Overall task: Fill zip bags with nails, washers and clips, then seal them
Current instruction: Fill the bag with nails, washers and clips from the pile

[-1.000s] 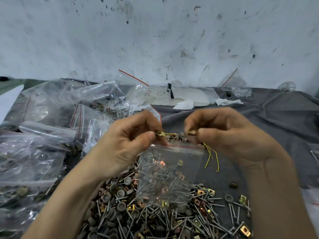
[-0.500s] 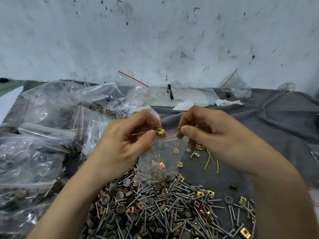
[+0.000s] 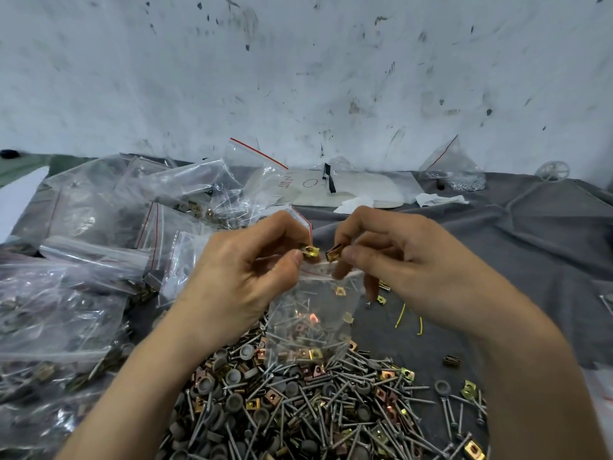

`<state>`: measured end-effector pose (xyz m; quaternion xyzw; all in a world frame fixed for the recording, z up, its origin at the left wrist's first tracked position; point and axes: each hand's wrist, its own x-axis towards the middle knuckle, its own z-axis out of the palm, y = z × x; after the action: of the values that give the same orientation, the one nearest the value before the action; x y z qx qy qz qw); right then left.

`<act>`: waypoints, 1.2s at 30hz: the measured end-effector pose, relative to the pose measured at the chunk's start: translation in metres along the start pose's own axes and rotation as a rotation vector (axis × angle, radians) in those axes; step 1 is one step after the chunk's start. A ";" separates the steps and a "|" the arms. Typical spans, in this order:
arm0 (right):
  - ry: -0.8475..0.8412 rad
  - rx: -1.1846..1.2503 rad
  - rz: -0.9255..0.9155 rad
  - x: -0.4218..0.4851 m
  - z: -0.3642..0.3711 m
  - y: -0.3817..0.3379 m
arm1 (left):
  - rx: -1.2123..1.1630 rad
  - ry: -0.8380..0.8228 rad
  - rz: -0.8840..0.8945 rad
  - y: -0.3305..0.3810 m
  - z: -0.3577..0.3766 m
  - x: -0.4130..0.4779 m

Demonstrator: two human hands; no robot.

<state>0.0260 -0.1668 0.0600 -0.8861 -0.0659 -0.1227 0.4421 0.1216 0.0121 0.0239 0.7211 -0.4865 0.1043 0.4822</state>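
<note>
left hand (image 3: 245, 277) grip pinches a clip (image 3: 310, 251); right hand (image 3: 408, 260) grip pinches a second clip (image 3: 333, 253), just above the bag (image 3: 308, 320) mouth. judgement: spread the mouth, drop both straight in, keep the zip track clean. bag hangs over the pile (image 3: 298, 410) and holds nails and a few clips. filled bags (image 3: 66, 310) heaped left on the surface (image 3: 530, 260).

A scuffed white wall (image 3: 298, 68) rises behind a grey cloth (image 3: 530, 247).

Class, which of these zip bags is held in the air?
The small bag pinched by the left hand; the other bags rest on the cloth.
</note>
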 end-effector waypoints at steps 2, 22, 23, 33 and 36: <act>0.025 -0.081 0.058 0.001 0.001 0.003 | -0.003 -0.011 -0.011 0.000 0.000 0.000; 0.024 -0.288 0.147 0.004 0.005 -0.004 | 0.109 0.030 0.009 0.005 -0.001 0.001; 0.032 -0.271 0.141 0.004 0.005 -0.003 | 0.100 0.029 0.009 0.005 -0.001 0.001; 0.054 -0.122 0.092 0.002 0.004 0.000 | 0.146 0.029 0.036 0.007 -0.003 0.002; 0.048 -0.050 0.077 0.001 0.002 0.000 | 0.183 0.017 0.030 0.008 -0.005 0.002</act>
<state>0.0267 -0.1650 0.0594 -0.8955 -0.0181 -0.1284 0.4257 0.1176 0.0145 0.0320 0.7537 -0.4817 0.1617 0.4168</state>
